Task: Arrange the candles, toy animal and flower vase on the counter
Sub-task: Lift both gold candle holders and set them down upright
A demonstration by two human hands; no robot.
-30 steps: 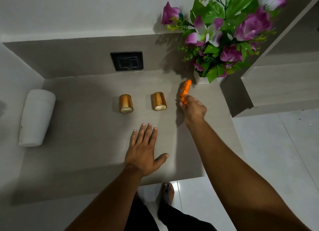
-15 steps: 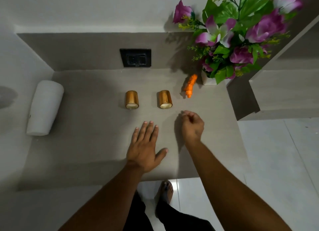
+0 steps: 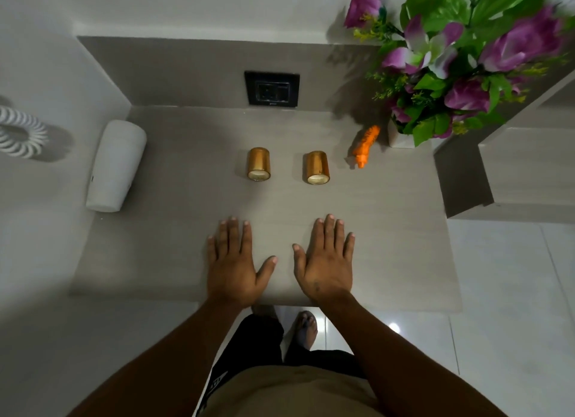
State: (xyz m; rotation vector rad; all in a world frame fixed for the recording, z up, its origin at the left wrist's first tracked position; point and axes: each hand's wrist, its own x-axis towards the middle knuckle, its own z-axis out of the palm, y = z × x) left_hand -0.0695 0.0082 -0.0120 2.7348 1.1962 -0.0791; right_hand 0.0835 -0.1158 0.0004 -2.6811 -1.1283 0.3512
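Two gold candles stand side by side mid-counter: the left candle [image 3: 259, 164] and the right candle [image 3: 316, 167]. An orange toy animal [image 3: 366, 146] stands to their right, just left of the white flower vase [image 3: 399, 138] with purple flowers and green leaves in the back right corner. My left hand [image 3: 234, 262] lies flat, palm down, near the counter's front edge, holding nothing. My right hand [image 3: 325, 261] lies flat beside it, also empty. Both hands are well in front of the candles.
The grey counter [image 3: 174, 230] has a black wall socket [image 3: 272, 89] on its backsplash. A white cylindrical device [image 3: 116, 166] is fixed to the left wall, with a white coiled cord [image 3: 18, 131] further left. A stepped ledge [image 3: 510, 164] rises at the right.
My right hand let go of the orange toy animal beside the vase, drew back toward me and now rests flat next to my left hand. The view has shifted slightly.
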